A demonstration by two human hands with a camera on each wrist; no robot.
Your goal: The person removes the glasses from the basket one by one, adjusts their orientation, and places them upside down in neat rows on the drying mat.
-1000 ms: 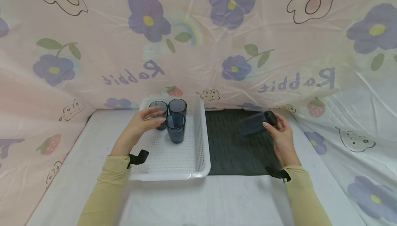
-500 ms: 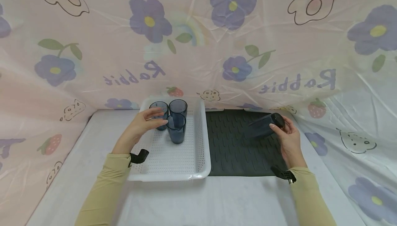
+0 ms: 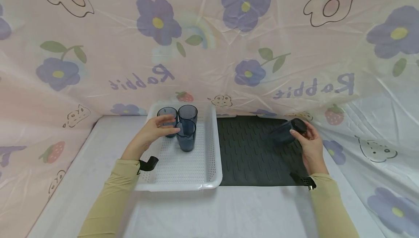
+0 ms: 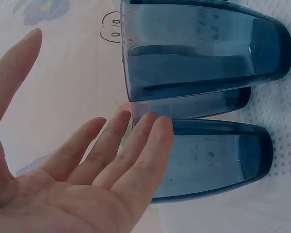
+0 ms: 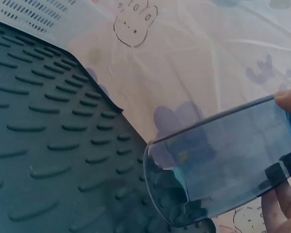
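Note:
Pinched at its base by my right hand (image 3: 311, 150), a blue-tinted drinking glass (image 3: 283, 132) lies tilted over the dark mat (image 3: 245, 158). Its mouth points left and down in the head view; in the right wrist view the clear glass wall (image 5: 223, 160) shows thumb and fingers at the base end. My left hand (image 3: 150, 135) hovers over the white basket (image 3: 216, 165) with thumb and fingers apart, fingertips close to the glasses. Three matching glasses stand upright there: a front one (image 3: 186, 143), a back right one (image 3: 188, 111) and a left one (image 3: 166, 111) partly behind the fingers.
The basket and the ridged mat lie side by side on a white-covered table (image 3: 248, 209). A printed curtain (image 3: 209, 49) with flowers hangs behind and at both sides, close to their back edges. Black straps sit on both wrists.
My right hand has shifted right and slightly down with the tilted glass. The left hand has edged slightly right; the three glasses in the basket stand as before.

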